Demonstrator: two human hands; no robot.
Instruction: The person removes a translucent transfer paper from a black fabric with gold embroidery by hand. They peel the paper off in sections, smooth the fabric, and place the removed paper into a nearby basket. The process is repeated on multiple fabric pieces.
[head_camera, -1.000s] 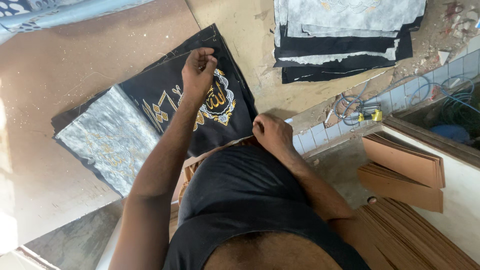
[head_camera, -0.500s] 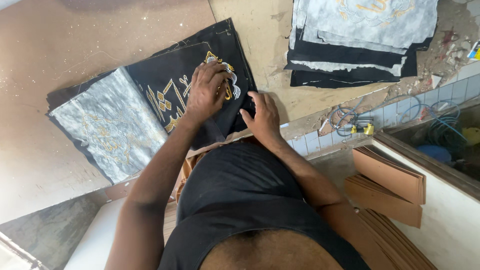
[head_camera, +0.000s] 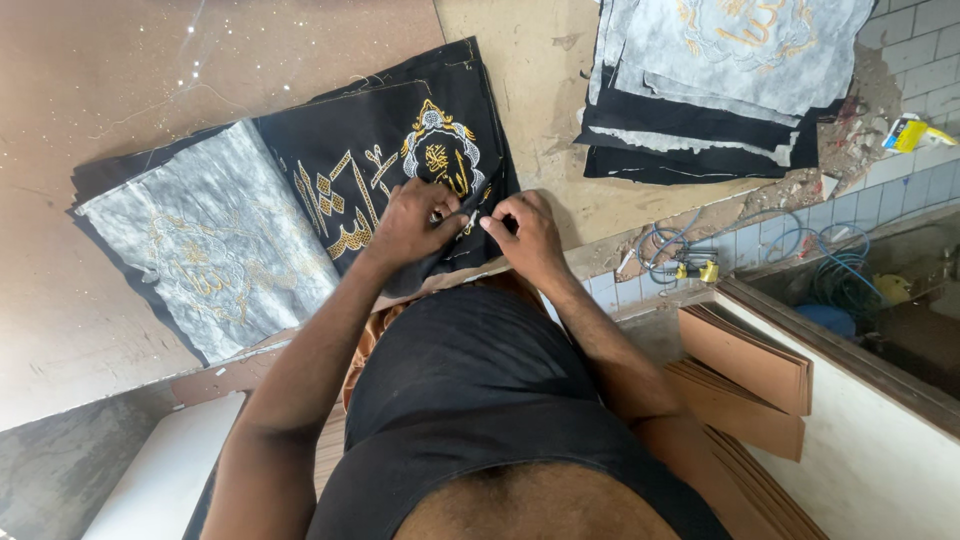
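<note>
The left hand (head_camera: 415, 222) and right hand (head_camera: 528, 235) both pinch the near edge of the black embroidered cloth (head_camera: 390, 165), which lies on the worktop (head_camera: 530, 90) atop a stack. A hard tug could snag the gold stitching or drag the grey-backed piece (head_camera: 205, 255) beside it askew.

An embroidery workshop: stacked gold-stitched black cloths (head_camera: 720, 90), worn worktable (head_camera: 530, 90), brown card sheets (head_camera: 750, 365).

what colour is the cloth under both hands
Black cloth with gold embroidery, seen in the head view.
</note>
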